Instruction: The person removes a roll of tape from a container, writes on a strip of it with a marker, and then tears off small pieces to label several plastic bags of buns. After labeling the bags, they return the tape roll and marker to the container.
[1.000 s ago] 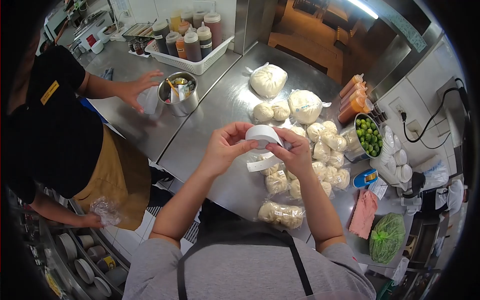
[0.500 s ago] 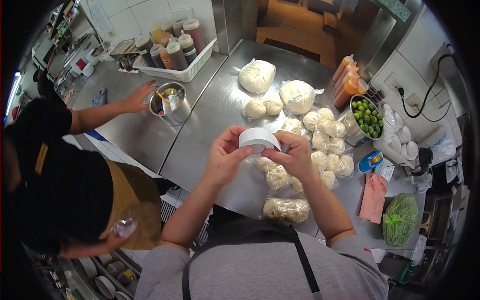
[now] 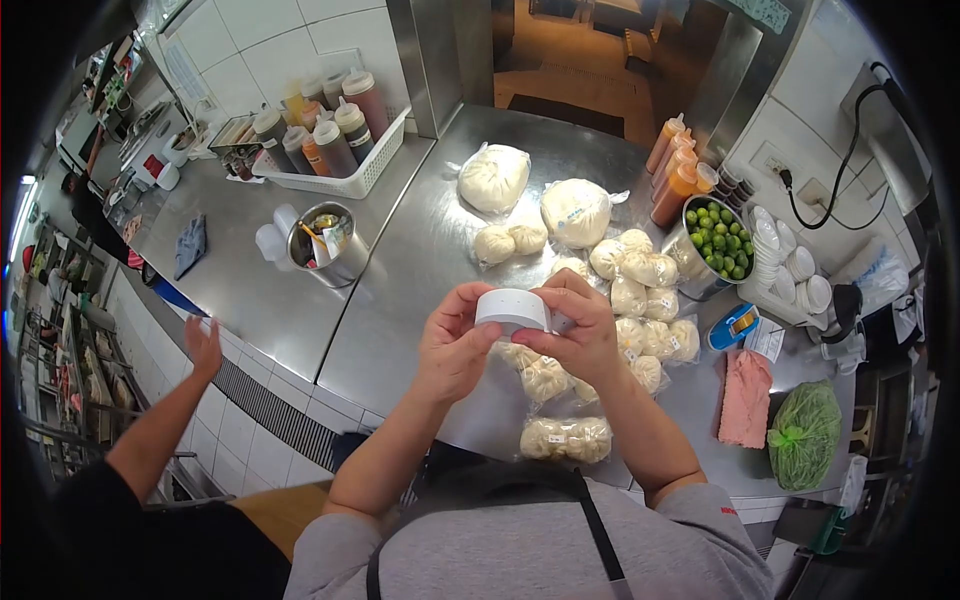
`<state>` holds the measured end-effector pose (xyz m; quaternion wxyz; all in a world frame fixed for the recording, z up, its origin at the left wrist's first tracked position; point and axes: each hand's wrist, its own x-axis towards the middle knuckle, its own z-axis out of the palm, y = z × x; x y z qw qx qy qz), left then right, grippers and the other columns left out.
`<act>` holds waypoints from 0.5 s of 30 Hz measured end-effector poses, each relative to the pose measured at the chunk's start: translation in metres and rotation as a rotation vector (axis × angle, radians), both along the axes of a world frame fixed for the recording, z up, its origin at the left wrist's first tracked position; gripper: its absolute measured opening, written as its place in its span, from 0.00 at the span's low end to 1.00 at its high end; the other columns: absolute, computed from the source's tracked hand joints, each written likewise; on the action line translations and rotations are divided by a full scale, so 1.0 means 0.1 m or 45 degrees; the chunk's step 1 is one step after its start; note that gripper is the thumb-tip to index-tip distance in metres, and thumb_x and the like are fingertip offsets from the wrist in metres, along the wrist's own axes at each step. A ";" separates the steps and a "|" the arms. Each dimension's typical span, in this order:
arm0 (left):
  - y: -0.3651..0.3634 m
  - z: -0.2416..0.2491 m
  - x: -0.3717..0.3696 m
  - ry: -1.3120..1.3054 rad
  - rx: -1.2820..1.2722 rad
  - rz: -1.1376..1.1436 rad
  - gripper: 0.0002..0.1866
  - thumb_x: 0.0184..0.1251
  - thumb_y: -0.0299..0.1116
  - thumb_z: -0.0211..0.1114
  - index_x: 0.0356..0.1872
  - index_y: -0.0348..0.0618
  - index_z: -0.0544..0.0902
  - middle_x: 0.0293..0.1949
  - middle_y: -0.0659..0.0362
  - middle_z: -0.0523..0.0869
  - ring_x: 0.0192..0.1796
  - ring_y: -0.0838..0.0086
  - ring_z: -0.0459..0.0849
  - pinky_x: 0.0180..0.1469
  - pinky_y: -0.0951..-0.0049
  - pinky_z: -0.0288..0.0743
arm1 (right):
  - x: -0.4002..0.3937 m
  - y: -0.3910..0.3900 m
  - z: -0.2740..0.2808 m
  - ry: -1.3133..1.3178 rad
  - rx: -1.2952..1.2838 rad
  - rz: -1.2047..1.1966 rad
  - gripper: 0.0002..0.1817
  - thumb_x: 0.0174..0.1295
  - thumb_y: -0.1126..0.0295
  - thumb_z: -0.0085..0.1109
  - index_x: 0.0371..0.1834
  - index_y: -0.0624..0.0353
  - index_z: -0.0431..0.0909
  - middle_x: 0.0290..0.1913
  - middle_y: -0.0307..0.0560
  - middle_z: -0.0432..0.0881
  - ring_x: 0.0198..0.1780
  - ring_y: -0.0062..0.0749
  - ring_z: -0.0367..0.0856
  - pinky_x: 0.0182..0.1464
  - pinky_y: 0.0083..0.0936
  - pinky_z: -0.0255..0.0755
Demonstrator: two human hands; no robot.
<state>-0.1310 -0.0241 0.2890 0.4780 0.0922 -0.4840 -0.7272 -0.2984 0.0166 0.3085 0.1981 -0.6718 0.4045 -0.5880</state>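
Both hands meet over the metal table, holding a white label roll [image 3: 511,308] between them. My left hand [image 3: 460,342] pinches its left side with thumb and fingers. On the other side, my right hand [image 3: 573,328] is closed on the roll's right edge. Small dark marks show faintly on the roll's outer face. Just behind and below the hands lie clear bags of round white dough balls [image 3: 645,270], several with small white labels. One bag of dough balls [image 3: 566,438] lies nearer my body. Two bigger bagged dough lumps [image 3: 577,212] sit farther back.
A metal pot [image 3: 345,262] of small items stands left, beside clear plastic containers [image 3: 275,240]. Sauce bottles fill a white basket [image 3: 385,165]. At right are a pot of green limes [image 3: 720,238], a tape dispenser [image 3: 733,326], a pink cloth [image 3: 745,398] and a co-worker's arm [image 3: 165,420] at left.
The co-worker has moved back from the counter toward the lower left, the hand leaving the metal pot. Clear containers now show beside that pot. My hands keep hold of the roll, which has tilted slightly.
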 end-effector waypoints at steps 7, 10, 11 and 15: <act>-0.21 0.62 0.15 -1.003 -1.460 0.340 0.18 0.48 0.22 0.68 0.43 0.40 0.78 0.42 0.54 0.80 0.45 0.68 0.81 0.46 0.73 0.76 | -0.13 0.04 0.28 0.706 -0.016 -0.222 0.17 0.40 0.62 0.71 0.33 0.53 0.79 0.27 0.38 0.72 0.26 0.29 0.75 0.26 0.24 0.71; -0.20 0.47 0.13 -0.830 -1.268 0.275 0.13 0.53 0.23 0.66 0.41 0.41 0.78 0.43 0.54 0.79 0.46 0.68 0.80 0.45 0.73 0.76 | -0.19 0.02 0.23 0.499 -0.073 -0.146 0.18 0.40 0.63 0.72 0.36 0.52 0.80 0.28 0.38 0.72 0.25 0.28 0.74 0.26 0.24 0.71; -0.17 0.39 0.13 -0.703 -1.047 0.255 0.11 0.56 0.24 0.64 0.41 0.43 0.78 0.46 0.54 0.78 0.45 0.68 0.80 0.43 0.73 0.77 | -0.20 0.02 0.20 0.343 -0.094 -0.076 0.19 0.40 0.63 0.72 0.37 0.52 0.80 0.29 0.39 0.71 0.25 0.28 0.74 0.26 0.23 0.70; -0.04 0.12 0.01 -0.375 -0.428 0.084 0.08 0.59 0.20 0.61 0.39 0.42 0.75 0.54 0.52 0.72 0.52 0.67 0.77 0.46 0.67 0.79 | -0.17 0.04 0.15 0.342 -0.172 -0.109 0.21 0.38 0.66 0.72 0.40 0.53 0.81 0.29 0.40 0.71 0.25 0.28 0.72 0.25 0.22 0.68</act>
